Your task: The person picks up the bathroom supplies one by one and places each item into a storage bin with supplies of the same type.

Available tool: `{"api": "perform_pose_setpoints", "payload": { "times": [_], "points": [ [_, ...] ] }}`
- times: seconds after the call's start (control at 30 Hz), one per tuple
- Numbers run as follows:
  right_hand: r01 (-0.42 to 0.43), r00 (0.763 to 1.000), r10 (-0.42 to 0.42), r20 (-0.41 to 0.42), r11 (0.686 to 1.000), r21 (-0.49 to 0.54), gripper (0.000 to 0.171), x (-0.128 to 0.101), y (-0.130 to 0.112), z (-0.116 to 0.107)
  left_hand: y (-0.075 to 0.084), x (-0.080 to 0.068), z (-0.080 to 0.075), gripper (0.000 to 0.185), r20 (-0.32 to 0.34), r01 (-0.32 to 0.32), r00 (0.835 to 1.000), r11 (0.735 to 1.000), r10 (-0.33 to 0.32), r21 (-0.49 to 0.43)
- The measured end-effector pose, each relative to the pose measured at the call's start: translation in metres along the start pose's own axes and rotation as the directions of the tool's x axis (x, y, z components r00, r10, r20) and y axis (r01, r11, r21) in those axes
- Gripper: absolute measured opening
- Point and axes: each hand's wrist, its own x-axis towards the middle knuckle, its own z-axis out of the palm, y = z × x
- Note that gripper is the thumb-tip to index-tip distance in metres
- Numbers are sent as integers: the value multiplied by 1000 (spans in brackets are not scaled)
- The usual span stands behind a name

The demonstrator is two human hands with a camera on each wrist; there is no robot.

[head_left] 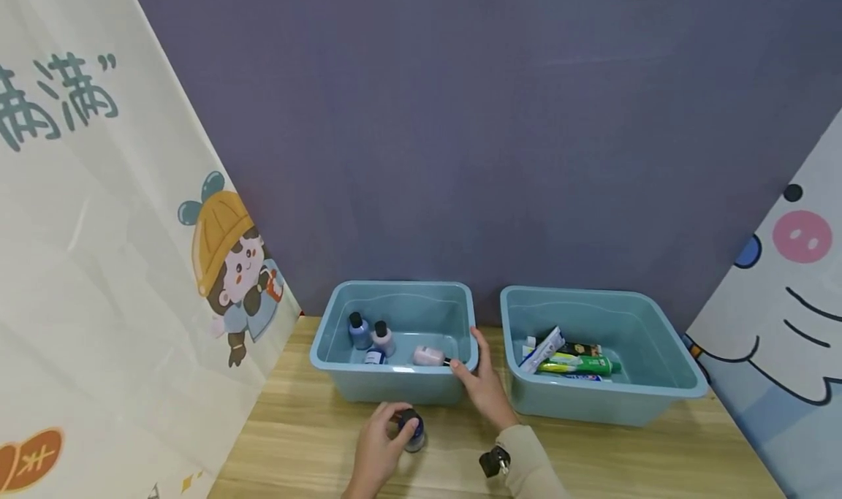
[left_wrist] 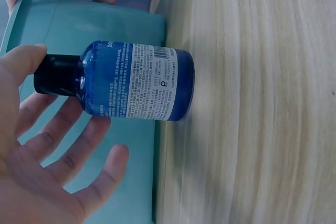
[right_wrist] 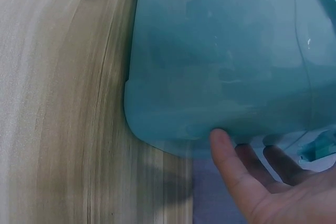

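My left hand (head_left: 381, 440) pinches a small blue bottle (left_wrist: 152, 82) by its black cap, thumb on one side and fingers on the other. The bottle is upright, low at the table in front of the left light-blue plastic bin (head_left: 395, 386); its label faces the left wrist camera. My right hand (head_left: 487, 389) holds that bin at its front right corner, thumb at the rim and fingers along the outer wall. Inside the bin, a blue bottle (head_left: 359, 334) and a pinkish bottle (head_left: 383, 340) stand at the left; another pinkish bottle (head_left: 429, 356) lies toward the right.
A second light-blue bin (head_left: 592, 404) stands to the right, holding several toothpaste-like tubes (head_left: 579, 364). Both bins are on a wood-grain table (head_left: 296, 426) against a dark wall (head_left: 460, 134). Printed sheets (head_left: 112, 265) flank the table.
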Motion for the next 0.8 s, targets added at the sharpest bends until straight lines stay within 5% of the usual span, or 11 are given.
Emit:
{"api": "perform_pose_setpoints", "payload": {
  "times": [0.27,0.8],
  "points": [
    [4,1000,-4,-1,1000,1,81,2,0,-3,-2,2,0,28,-18,-127,992,992,127,20],
    [-12,1000,12,12,1000,0,81,0,1,-1,-4,-2,-2,28,-91,-198,974,975,207,100]
  ]
}}
